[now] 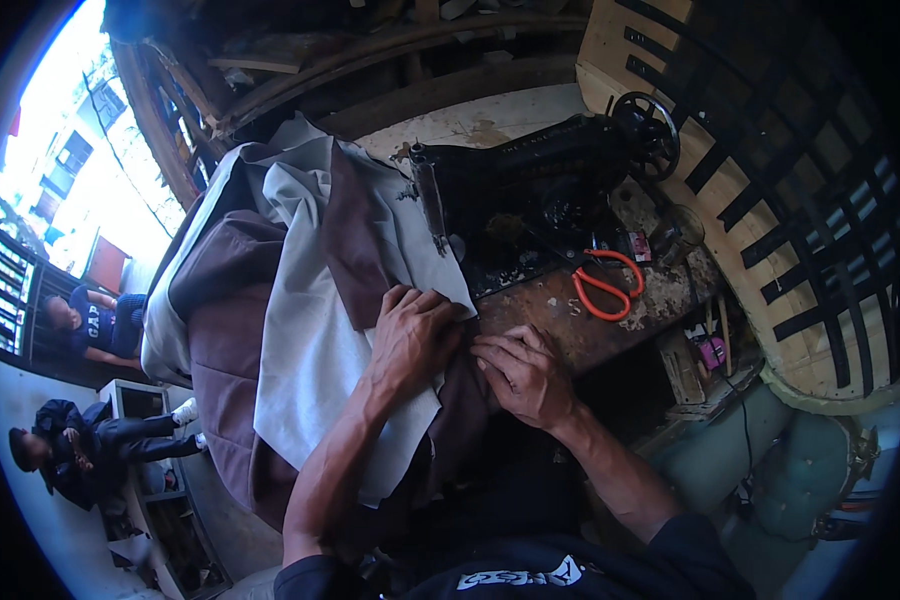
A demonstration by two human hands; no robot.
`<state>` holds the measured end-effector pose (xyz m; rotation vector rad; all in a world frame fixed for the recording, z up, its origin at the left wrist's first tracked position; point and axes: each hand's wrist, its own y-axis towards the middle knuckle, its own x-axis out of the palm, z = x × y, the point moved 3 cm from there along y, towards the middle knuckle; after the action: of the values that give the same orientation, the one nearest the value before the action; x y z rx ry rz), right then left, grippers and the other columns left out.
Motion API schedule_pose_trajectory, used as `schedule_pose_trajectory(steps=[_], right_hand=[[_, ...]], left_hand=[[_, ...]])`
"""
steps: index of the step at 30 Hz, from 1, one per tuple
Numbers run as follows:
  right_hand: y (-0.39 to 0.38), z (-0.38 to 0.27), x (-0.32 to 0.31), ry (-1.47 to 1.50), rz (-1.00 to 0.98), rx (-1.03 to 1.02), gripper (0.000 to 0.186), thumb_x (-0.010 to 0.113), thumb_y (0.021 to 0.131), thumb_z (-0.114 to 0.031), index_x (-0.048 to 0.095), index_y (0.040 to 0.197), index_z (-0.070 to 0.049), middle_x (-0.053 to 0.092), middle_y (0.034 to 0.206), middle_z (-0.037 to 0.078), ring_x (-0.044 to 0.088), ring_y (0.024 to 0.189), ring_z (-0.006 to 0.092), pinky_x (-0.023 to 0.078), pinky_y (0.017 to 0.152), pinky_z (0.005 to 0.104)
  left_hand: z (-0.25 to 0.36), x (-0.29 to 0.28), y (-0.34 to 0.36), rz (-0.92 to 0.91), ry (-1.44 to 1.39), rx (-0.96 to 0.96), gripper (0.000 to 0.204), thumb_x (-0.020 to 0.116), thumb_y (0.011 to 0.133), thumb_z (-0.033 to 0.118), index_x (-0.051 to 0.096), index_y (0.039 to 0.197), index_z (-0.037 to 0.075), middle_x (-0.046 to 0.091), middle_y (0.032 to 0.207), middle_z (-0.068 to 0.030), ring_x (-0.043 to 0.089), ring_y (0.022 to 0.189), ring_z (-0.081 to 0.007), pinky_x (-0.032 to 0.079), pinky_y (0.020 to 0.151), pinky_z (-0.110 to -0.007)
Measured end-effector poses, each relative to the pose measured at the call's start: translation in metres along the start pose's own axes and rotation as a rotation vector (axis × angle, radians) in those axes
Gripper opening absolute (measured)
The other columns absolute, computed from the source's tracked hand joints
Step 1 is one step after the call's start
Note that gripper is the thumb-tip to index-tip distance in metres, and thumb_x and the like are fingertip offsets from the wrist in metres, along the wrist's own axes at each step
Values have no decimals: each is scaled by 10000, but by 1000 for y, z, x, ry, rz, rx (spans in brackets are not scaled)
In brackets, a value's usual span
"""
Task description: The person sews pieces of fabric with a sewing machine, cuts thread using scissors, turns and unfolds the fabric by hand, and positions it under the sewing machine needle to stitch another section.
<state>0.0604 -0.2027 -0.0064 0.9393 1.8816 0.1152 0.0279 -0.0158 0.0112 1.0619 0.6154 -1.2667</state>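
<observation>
A large heap of brown fabric (228, 345) with pale grey faces (315, 375) spills over the left side of the sewing table and my lap. My left hand (410, 335) presses down on it with curled fingers, gripping near its right edge. Close by on the right, my right hand (526, 375) pinches the brown edge between thumb and fingers; the exact grip is partly hidden. Beyond both hands stands a black sewing machine (530, 180), its needle end beside the pale cloth. Scissors with orange handles (608, 285) lie on the worn wooden tabletop (540, 318), right of the machine bed.
A wooden frame with black webbing straps (770, 240) leans at the right. Below the tabletop is an open drawer (692, 375) with small items. A green tufted seat (805, 490) is at lower right. Two people (105, 325) (70, 445) sit at the left.
</observation>
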Motion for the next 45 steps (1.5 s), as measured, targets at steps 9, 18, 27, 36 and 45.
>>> schedule_pose_trajectory(steps=[9, 18, 27, 36, 45], right_hand=[[15, 83, -83, -433, 91, 192, 399, 590, 901, 15, 617, 1298, 40, 627, 1197, 221, 615, 1075, 386, 510, 945, 468], [21, 107, -97, -394, -136, 367, 567, 679, 835, -54, 551, 1381, 28, 609, 1074, 249, 639, 961, 421, 533, 858, 485], [42, 71, -100, 179, -541, 554, 733, 841, 827, -425, 599, 1411, -54, 708, 952, 92, 587, 756, 150, 518, 704, 326], [37, 77, -91, 460, -801, 495, 852, 725, 854, -670, 571, 1444, -75, 730, 1133, 121, 690, 1083, 237, 527, 986, 378], [34, 78, -91, 507, -976, 766, 899, 688, 842, -733, 561, 1460, -92, 624, 777, 10, 601, 596, 86, 545, 557, 278]], left_hand=[[-6, 11, 2, 252, -33, -137, 159, 613, 885, 96, 679, 1030, 110, 659, 932, -122, 651, 903, -321, 451, 927, -436], [27, 12, 16, 45, 68, -197, 280, 701, 851, 258, 684, 1002, 23, 623, 1003, -164, 617, 988, -370, 399, 1036, -492], [21, 38, 10, 150, 259, -343, 366, 708, 875, 343, 682, 1065, 31, 645, 1054, -150, 600, 1093, -353, 302, 1144, -617], [17, 32, 7, 139, 205, -337, 261, 686, 880, 257, 722, 1026, 44, 655, 1040, -140, 603, 1087, -350, 281, 1170, -611], [14, 28, 0, 143, 51, -340, 143, 656, 894, 141, 740, 991, 78, 655, 998, -99, 613, 1079, -313, 260, 1205, -577]])
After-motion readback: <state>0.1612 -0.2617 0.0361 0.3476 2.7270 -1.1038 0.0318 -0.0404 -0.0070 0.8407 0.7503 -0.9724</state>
